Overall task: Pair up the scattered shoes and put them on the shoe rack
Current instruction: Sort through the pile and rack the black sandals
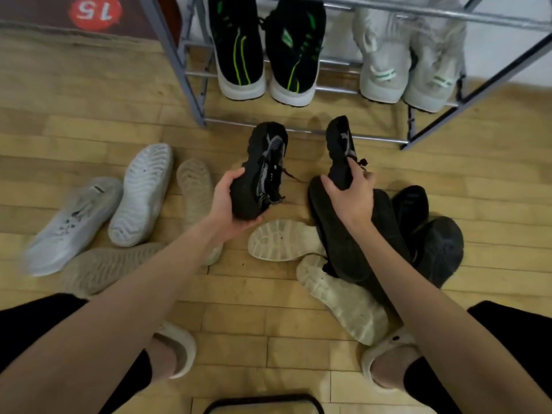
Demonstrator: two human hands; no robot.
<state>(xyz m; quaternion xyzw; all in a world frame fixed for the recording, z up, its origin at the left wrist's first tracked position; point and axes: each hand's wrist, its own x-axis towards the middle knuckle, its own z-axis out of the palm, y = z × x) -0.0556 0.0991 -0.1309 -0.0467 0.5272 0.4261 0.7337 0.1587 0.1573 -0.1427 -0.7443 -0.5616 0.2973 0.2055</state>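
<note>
Shoes of one black pair are in hand, your left hand (230, 201) gripping one black shoe (261, 174), your right hand (351, 194) gripping its mate (340, 153); next, set both side by side on the shoe rack (328, 91) beyond.

A floor (268, 309) of pale wooden planks fills most of the view. Along the far edge runs a white wall (507, 55). At upper left lies a dark mat (38, 13) bearing a red sticker (95, 11) with white numerals.
</note>
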